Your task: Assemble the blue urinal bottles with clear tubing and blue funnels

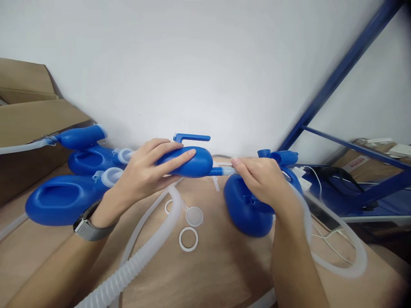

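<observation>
My left hand is wrapped round a rounded blue plastic urinal funnel, whose narrow spout points right. A clear hose end meets that spout, and my right hand pinches the hose just beside the joint. Above the funnel shows a blue handle; I cannot tell whether it is joined to it. Under my right hand lies a blue urinal bottle, partly covered. Near the left wrist are two more pieces, a front blue bottle with a white-capped neck and a rear blue bottle.
On the brown tabletop lie a white ring, a round white cap and a ribbed hose. Cardboard boxes stand left. At right are a blue metal frame, a phone and white cables.
</observation>
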{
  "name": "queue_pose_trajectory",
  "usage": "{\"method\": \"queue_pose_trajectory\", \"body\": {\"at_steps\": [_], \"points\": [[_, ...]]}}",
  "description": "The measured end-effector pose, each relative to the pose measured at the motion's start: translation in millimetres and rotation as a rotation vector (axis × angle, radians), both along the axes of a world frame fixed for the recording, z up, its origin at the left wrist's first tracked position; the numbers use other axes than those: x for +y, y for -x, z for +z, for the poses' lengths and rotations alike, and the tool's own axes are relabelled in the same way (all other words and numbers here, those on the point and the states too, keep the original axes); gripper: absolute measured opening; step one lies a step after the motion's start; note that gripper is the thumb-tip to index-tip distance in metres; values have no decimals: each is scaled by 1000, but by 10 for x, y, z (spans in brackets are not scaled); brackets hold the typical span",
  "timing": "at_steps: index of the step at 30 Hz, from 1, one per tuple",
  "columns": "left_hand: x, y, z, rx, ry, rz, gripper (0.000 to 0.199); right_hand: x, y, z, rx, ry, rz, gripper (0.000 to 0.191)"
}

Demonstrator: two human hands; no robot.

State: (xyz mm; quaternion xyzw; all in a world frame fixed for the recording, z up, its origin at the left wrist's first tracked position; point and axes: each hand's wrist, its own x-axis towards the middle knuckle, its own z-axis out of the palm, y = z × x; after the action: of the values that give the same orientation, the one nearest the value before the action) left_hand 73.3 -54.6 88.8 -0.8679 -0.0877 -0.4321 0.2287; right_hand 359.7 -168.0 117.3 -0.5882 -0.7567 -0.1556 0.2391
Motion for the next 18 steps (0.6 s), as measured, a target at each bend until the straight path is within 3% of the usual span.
{"method": "queue_pose_trajectory", "body": {"at_steps": [5,11,15,18], "points": [[-157,8,-6,-13,-110,40,67,37,127,-35,103,-1,-101,60],[-314,-30,-10,-88,-233,77,57,-15,229,27,414,137,-1,58],[-339,-82,-38,-75,-253,85,58,-45,253,54,401,129,13,53],[-330,-115,-53,-72,-206,79,63,-35,268,34,341,95,5,61]]}}
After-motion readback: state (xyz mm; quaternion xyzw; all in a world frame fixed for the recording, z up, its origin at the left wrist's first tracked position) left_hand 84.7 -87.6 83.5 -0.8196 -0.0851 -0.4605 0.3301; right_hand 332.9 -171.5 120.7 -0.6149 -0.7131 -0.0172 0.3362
